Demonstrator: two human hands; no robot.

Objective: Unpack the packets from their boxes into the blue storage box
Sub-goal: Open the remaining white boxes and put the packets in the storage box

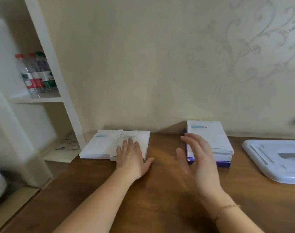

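Two white boxes (115, 144) lie side by side at the back edge of the brown bench (160, 190), toward its left end, against the wall; the right one overlaps the left one's edge. The left grip (131, 157) lies flat on the right box of this pair, palm down, fingers straight and spread, the thumb reaching off the box's near right corner onto the wood. It grasps nothing, only presses or rests there.

Further right along the same back edge stands a stack of boxes (210, 142): white ones on top, a purple-edged one at the bottom. The right grip (199, 158) is upright and released, fingers straight and together, palm facing the stack's left side (motion blur makes it impossible to tell whether the fingers touch the boxes or hover just beside them).

At the bench's right edge lies a pale blue-white plastic lid (269, 158) with a moulded recess, well apart from both grips.

To the left of the bench a white shelf (47, 98) holds several water bottles (35, 74).
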